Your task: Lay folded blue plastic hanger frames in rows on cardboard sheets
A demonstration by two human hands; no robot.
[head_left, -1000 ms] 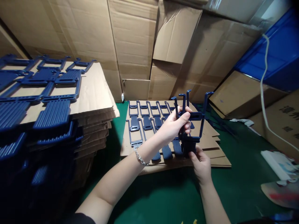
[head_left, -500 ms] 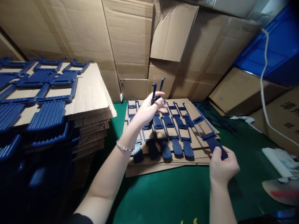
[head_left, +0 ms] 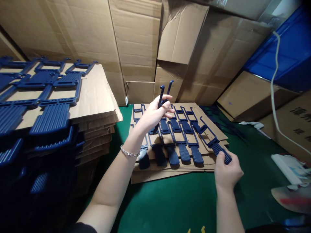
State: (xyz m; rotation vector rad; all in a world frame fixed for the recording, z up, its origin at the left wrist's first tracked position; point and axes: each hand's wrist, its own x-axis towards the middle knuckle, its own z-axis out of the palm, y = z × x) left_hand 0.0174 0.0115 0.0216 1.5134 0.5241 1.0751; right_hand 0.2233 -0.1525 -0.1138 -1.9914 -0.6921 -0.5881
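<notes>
My left hand (head_left: 156, 111), a chain bracelet at its wrist, is closed around a dark blue plastic frame (head_left: 161, 94) held above the cardboard. Two hooked prongs of that frame point up, and the fingers cover its middle. My right hand (head_left: 228, 171) pinches the ribbed tab of another blue plastic frame (head_left: 213, 141) between thumb and fingers. This one slants over the right side of the cardboard sheet (head_left: 160, 176), its open end away from me. Similar blue frames (head_left: 184, 152) lie in two rows on the sheet, tabs towards me, partly hidden behind my left hand.
On the left rises a stack of cardboard sheets (head_left: 97, 103) layered with more blue frames (head_left: 51, 118). Cardboard boxes (head_left: 138, 42) form a wall behind the green table (head_left: 165, 204). Loose blue pieces (head_left: 225, 124), a white cable (head_left: 274, 84) and a blue bin (head_left: 279, 55) are at right.
My right hand has moved slightly left, bringing its frame lower and closer to the row on the cardboard. My left hand keeps its hold, nearly still.
</notes>
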